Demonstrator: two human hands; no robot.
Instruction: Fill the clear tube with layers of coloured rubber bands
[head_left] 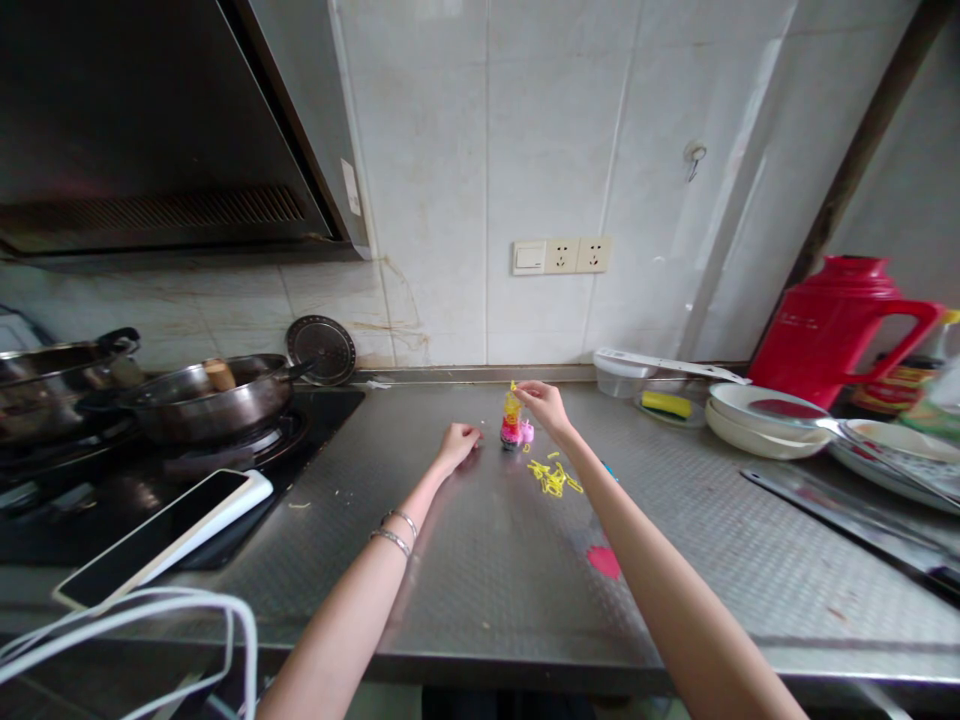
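Note:
A small clear bottle (511, 425) stands upright on the steel counter, filled in layers with dark, pink, red and yellow bits. My right hand (541, 403) is at its top, thumb and finger pinched on a small yellow piece at the mouth. Beside the bottle's base sits a little pink object (527, 432). Loose yellow clip-like pieces (553, 478) lie in a pile on the counter below my right wrist. My left hand (457, 446) rests on the counter left of the bottle, fingers curled together; whatever they may hold is hidden.
Pans (206, 405) sit on the stove at left, with a phone (154, 540) on a white stand and white cables (225, 600) in front. To the right are bowls (765, 430), a knife (847, 525) and a red thermos (829, 335). A pink patch (603, 562) lies near my right forearm.

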